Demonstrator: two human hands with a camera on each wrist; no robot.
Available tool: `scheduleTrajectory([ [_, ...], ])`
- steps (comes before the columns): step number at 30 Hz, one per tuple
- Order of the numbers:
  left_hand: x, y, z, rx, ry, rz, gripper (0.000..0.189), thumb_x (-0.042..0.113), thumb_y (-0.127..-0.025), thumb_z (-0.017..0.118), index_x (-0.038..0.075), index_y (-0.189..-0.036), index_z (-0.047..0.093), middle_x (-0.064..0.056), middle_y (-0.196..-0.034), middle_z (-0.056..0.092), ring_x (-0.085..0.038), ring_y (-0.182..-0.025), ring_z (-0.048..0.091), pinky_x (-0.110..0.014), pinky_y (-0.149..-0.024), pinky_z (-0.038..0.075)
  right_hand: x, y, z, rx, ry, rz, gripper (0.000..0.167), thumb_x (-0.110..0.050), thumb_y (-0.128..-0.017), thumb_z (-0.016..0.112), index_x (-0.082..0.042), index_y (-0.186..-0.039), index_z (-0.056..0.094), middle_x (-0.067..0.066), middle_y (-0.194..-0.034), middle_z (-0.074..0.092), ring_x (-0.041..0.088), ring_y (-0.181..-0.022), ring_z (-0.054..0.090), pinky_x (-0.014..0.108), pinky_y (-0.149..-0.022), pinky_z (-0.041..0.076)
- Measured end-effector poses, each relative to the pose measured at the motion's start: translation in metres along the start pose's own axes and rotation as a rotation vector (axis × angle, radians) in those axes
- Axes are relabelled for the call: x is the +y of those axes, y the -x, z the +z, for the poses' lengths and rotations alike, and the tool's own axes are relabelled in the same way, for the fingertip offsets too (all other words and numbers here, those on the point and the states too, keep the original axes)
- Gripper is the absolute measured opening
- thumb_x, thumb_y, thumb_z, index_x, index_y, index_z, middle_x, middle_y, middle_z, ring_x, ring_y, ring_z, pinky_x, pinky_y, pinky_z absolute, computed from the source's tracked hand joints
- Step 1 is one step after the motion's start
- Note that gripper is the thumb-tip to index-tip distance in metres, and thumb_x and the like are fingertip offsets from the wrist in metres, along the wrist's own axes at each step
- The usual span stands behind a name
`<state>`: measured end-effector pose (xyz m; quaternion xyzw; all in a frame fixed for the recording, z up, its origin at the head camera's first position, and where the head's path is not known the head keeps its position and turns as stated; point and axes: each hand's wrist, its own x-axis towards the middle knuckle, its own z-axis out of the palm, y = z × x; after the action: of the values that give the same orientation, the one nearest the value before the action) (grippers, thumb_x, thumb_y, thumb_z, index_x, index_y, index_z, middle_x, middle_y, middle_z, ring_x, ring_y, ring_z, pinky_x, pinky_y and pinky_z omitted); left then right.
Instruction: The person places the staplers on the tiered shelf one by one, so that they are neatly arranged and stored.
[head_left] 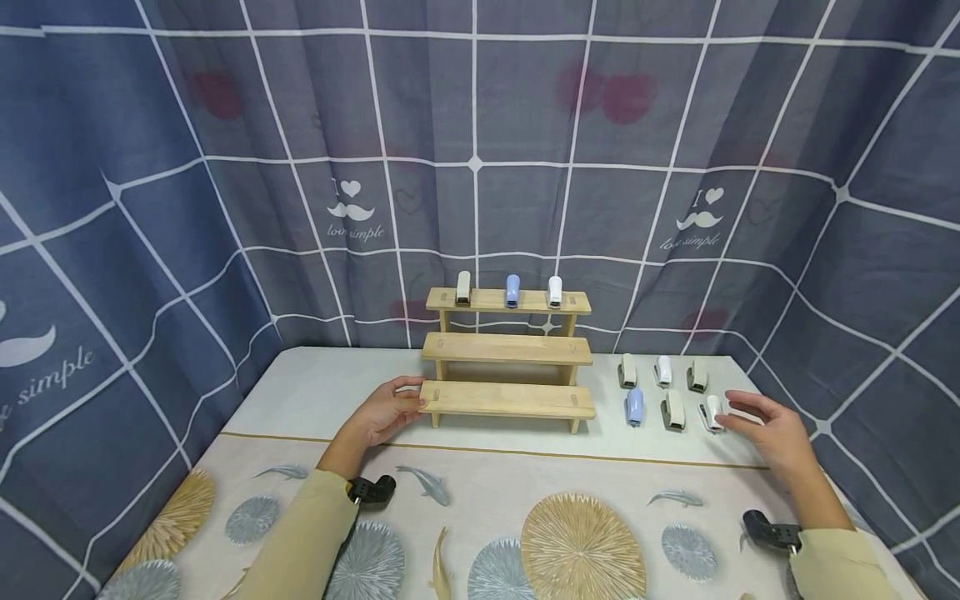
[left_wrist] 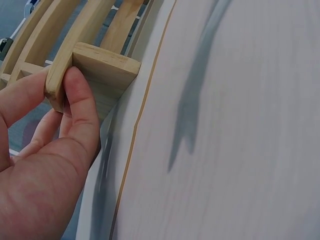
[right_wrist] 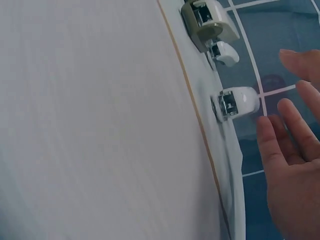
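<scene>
A wooden three-tier shelf stands on the table. My left hand pinches the left end of its lowest board; in the left wrist view, thumb and fingers close round the board end. At the right, my right hand is beside a small white stapler, fingers apart and relaxed. The right wrist view has the fingertips near that white stapler, with a gap between them. Left of it lie a cream stapler and a blue stapler.
A cream stapler, a blue stapler and a white stapler stand on the top tier. Behind the right-hand group sit more staplers, cream, white and cream. A checked curtain encloses the table.
</scene>
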<state>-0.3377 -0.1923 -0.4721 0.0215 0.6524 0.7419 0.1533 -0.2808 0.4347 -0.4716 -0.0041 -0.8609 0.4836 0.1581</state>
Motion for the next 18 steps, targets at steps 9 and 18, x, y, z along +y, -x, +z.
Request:
scheduleTrajectory([
  [9,0.001,0.001,0.001,0.018,-0.011,-0.009,0.06,-0.01,-0.095,0.061,-0.003,-0.15,0.039,-0.002,-0.101,0.067,-0.012,-0.088,0.07,-0.022,-0.08,0.061,0.01,-0.016,0.0,-0.112,0.174,0.042,0.077,-0.035,-0.083,0.087,0.001,-0.143,0.055,0.006,-0.129,0.068,-0.022,-0.089,0.055,0.003,-0.072,0.042],
  [18,0.001,0.003,0.0,0.003,0.01,-0.009,0.061,-0.012,-0.095,0.059,-0.004,-0.151,0.037,-0.003,-0.1,0.067,-0.011,-0.089,0.07,-0.023,-0.081,0.061,0.008,-0.027,-0.002,-0.214,0.225,0.081,0.086,-0.037,-0.081,0.087,0.0,-0.149,0.048,0.028,-0.148,0.052,-0.019,-0.097,0.051,0.011,-0.077,0.049],
])
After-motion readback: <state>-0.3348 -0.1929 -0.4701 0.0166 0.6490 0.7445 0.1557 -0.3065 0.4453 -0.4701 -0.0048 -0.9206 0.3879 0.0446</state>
